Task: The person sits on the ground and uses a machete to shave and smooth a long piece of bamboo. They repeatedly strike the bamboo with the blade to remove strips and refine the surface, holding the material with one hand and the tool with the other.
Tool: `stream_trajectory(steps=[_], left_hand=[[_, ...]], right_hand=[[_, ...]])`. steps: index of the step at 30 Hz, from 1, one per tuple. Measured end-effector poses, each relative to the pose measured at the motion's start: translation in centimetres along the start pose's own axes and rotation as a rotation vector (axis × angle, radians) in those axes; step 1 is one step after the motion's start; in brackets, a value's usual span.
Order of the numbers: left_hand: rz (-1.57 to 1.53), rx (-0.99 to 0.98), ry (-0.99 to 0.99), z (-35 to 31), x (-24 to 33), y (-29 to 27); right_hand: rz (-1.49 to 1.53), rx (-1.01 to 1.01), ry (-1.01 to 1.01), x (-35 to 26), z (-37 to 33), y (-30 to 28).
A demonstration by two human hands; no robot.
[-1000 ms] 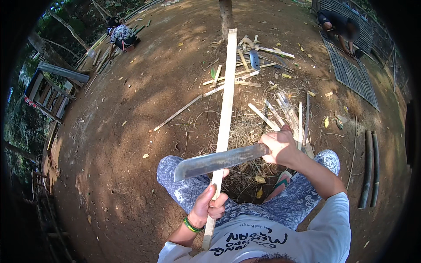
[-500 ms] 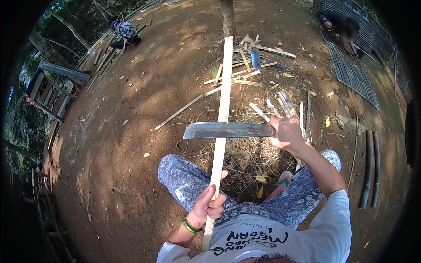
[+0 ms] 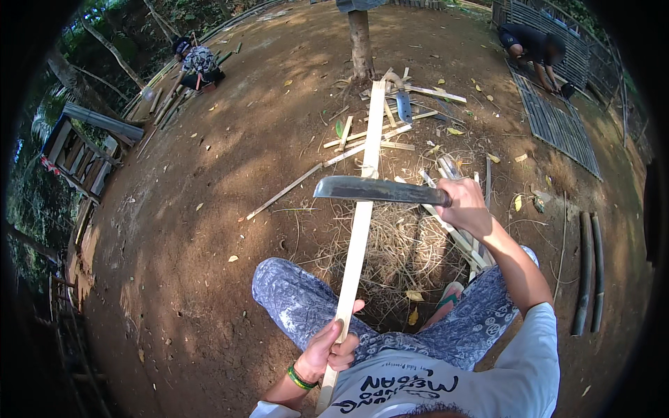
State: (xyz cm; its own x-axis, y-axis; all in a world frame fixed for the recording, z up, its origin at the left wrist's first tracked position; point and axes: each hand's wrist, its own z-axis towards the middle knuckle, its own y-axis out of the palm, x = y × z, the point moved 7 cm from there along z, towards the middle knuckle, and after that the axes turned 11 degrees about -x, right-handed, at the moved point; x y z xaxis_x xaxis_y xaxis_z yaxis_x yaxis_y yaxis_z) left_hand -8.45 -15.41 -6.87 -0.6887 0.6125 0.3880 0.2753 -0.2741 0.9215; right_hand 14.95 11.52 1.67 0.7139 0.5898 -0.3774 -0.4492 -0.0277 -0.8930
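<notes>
My left hand (image 3: 329, 352) is closed round the lower part of a long pale bamboo strip (image 3: 357, 240), its thumb lying along the face. The strip slopes up and away from my lap toward a thin tree trunk. My right hand (image 3: 463, 203) grips the handle end of a machete (image 3: 376, 189), whose broad dark blade points left across the strip. A small curl of shaving (image 3: 369, 171) shows on the strip just beyond the blade. Thin pale shavings (image 3: 397, 244) lie heaped on the ground between my bent legs.
A second knife (image 3: 404, 108) lies by cut strips (image 3: 390, 132) near the tree trunk (image 3: 360, 45). More strips (image 3: 453, 233) lie under my right hand. Two dark poles (image 3: 589, 272) rest at right. One person (image 3: 198, 63) crouches far left, another (image 3: 533, 49) bends over a slatted panel (image 3: 557, 125).
The machete has moved up along the strip, away from me, and a little to the right. The strip's far end has tilted rightward. My left hand keeps its grip.
</notes>
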Motion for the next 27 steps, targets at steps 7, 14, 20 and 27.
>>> stream_trajectory(steps=[7,14,20,27], left_hand=[[-0.026,0.025,-0.031,-0.8,-0.6,-0.2],[-0.031,0.06,-0.012,-1.0,-0.6,-0.6],[0.01,0.14,-0.036,-1.1,-0.6,-1.5],[0.098,0.195,-0.104,-2.3,-1.4,-1.4]], right_hand=[[-0.029,-0.017,-0.074,-0.8,0.1,-0.7],[-0.111,0.09,-0.125,0.3,0.4,-1.0],[-0.178,0.094,0.024,3.9,1.4,-0.9],[-0.167,0.193,0.141,6.2,2.5,-3.6]])
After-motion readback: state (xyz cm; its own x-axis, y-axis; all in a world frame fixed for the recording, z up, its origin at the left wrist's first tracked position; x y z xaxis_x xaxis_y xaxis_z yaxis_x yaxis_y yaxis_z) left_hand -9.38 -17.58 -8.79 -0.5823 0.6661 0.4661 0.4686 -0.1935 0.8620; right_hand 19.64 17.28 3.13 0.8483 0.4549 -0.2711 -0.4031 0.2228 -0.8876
